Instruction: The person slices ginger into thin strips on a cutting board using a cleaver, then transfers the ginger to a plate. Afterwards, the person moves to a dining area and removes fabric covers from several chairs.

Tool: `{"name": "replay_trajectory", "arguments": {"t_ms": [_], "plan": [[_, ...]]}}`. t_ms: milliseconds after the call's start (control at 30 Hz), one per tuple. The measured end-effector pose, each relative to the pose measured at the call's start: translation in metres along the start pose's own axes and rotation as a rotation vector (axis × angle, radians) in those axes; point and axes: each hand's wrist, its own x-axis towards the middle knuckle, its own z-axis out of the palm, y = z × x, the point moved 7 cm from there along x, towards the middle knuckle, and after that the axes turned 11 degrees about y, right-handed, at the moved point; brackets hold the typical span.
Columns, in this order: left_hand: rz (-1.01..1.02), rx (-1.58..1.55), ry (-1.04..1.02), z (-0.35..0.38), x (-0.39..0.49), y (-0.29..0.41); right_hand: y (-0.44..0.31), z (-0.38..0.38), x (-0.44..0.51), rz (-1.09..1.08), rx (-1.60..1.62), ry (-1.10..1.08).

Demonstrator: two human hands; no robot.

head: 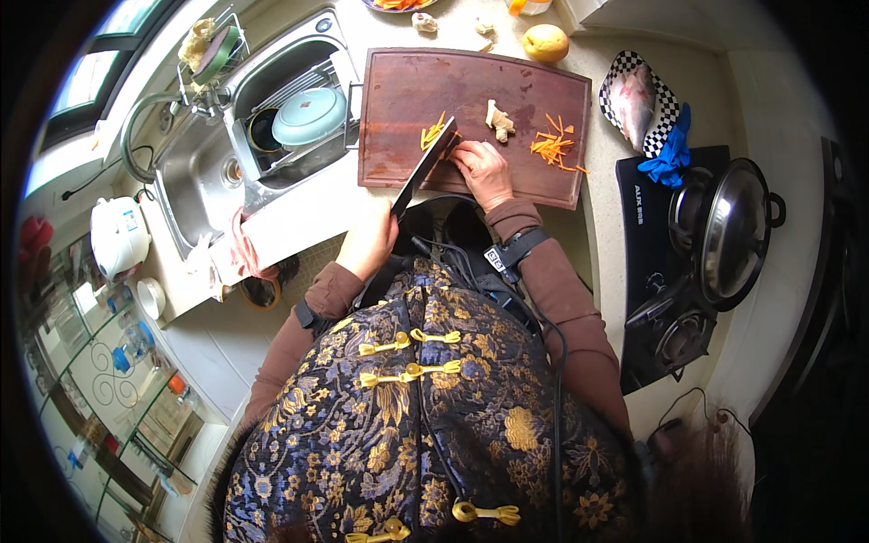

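My left hand [370, 237] grips the handle of a kitchen knife [424, 166], its dark broad blade standing edge-down on a brown wooden cutting board [468, 78]. Close against the blade, the bent fingers of my right hand [483, 170] hold down a small piece of food, mostly hidden by the fingers and the knife. Thin yellow strips [430, 136] lie on the far side of the blade. A knob of ginger root [500, 122] rests on the board beyond my right hand. To its right is a loose pile of orange shredded carrot [553, 146].
Left stands a double sink [204, 186] with a pale blue dish [310, 115] in one basin. Behind the board are an orange-yellow fruit [545, 43] and garlic [425, 22]. Right are a fish [633, 102] on a checkered plate, blue gloves [669, 159], and a lidded pan [736, 234] on the gas hob.
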Motion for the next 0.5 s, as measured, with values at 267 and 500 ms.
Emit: {"name": "replay_trajectory", "arguments": {"t_ms": [267, 500], "plan": [[-0.008, 0.001, -0.083, -0.005, -0.004, 0.0, 0.002, 0.002, -0.002, -0.003, -0.018, -0.004], [0.017, 0.057, -0.071, 0.006, 0.007, -0.005, 0.001, 0.0, 0.0, -0.002, 0.005, 0.006]]}}
